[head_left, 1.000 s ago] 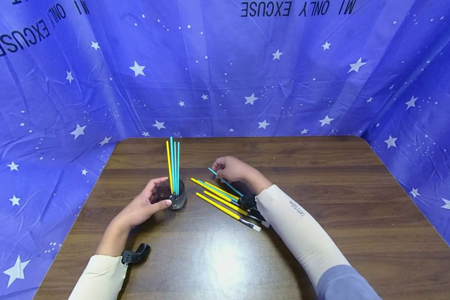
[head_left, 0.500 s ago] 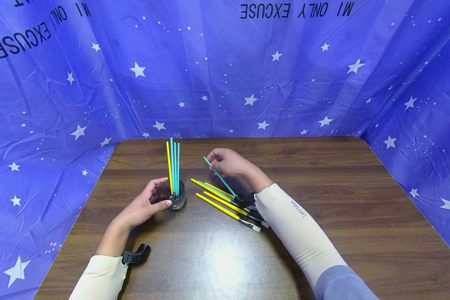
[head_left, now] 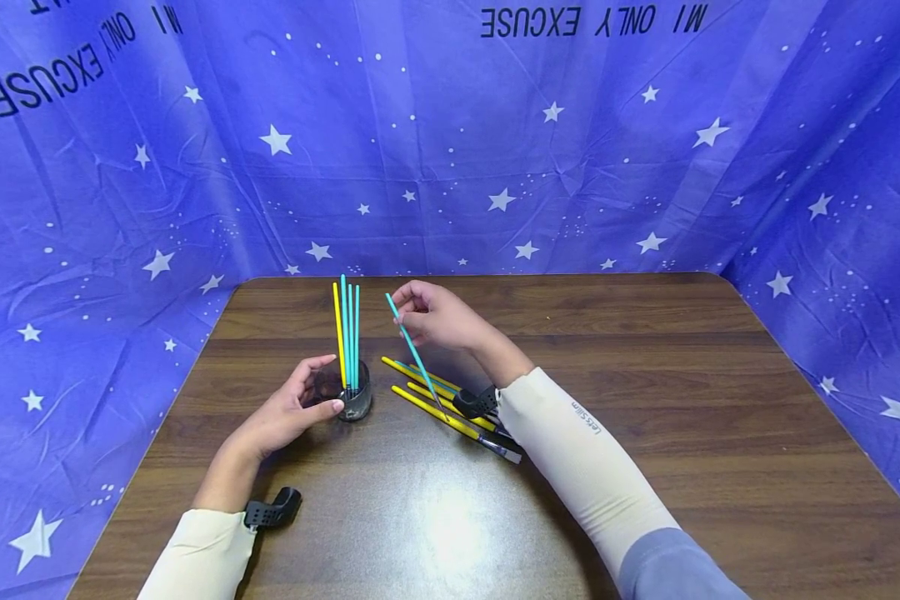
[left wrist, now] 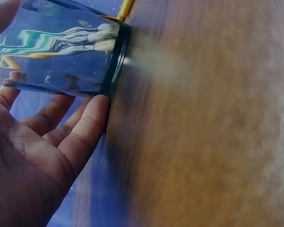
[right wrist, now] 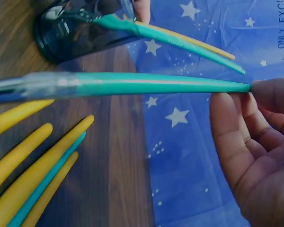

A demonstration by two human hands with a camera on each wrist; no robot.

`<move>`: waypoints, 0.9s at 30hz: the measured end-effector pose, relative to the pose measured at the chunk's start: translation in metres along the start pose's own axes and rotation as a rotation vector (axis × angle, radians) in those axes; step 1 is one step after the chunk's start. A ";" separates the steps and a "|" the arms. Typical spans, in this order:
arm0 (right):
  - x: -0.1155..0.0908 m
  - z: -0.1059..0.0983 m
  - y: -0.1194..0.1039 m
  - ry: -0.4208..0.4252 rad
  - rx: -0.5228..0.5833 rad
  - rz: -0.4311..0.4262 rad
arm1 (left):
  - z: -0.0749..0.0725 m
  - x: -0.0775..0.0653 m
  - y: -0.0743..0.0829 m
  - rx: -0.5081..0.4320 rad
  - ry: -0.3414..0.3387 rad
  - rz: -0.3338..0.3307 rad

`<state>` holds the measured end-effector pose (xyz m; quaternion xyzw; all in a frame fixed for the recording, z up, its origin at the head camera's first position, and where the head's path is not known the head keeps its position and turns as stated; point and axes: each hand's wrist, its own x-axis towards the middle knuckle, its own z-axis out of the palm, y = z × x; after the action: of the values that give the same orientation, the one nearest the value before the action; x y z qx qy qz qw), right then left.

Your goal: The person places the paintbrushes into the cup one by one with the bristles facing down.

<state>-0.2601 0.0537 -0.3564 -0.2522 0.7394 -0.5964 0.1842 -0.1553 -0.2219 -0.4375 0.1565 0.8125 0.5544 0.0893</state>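
My left hand (head_left: 288,412) holds a dark glass tumbler (head_left: 357,406), thumb on the near side and fingers on the far side. Several teal paintbrushes (head_left: 354,333) and a yellow paintbrush (head_left: 338,329) stand in it, handles up. In the left wrist view, pale bristles (left wrist: 104,45) show through the glass near its base. Right of the glass, my right hand (head_left: 442,317) pinches a teal paintbrush (right wrist: 132,84) near its handle end, between thumb and fingers. That brush slants with its bristle end downward, over the loose brushes; its tip is hard to make out.
Several loose yellow paintbrushes (head_left: 420,403) and a teal one (right wrist: 42,187) lie on the wooden table (head_left: 645,367), partly under the right wrist's black camera mount (head_left: 474,402). A blue curtain with stars (head_left: 450,167) hangs behind and at both sides.
My right hand has lifted the teal paintbrush off the pile and carried it up and leftward, towards the glass; the brush has become steeper. My left hand stays at the glass.
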 end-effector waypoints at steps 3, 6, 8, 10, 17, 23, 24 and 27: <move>0.002 0.004 -0.005 0.035 0.033 -0.031 | 0.000 0.000 0.000 0.000 -0.002 -0.004; 0.004 0.007 -0.010 0.092 0.064 -0.065 | 0.000 0.000 0.000 0.003 -0.001 -0.002; 0.006 0.010 -0.013 0.136 0.089 -0.093 | 0.000 0.000 0.000 0.004 0.000 0.000; 0.007 0.012 -0.016 0.176 0.133 -0.125 | 0.000 0.000 0.000 0.000 0.001 -0.001; 0.010 0.019 -0.028 0.272 0.269 -0.196 | 0.000 0.000 0.000 0.000 0.003 -0.010; 0.011 0.026 -0.033 0.351 0.331 -0.246 | 0.000 -0.001 0.001 0.006 0.002 -0.008; 0.012 0.027 -0.033 0.364 0.342 -0.250 | -0.001 -0.001 0.000 0.005 0.001 -0.007; 0.013 0.031 -0.031 0.388 0.359 -0.246 | 0.000 0.000 0.001 0.002 0.001 -0.004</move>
<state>-0.2484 0.0168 -0.3320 -0.1846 0.6072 -0.7727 0.0072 -0.1550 -0.2223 -0.4368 0.1544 0.8134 0.5535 0.0899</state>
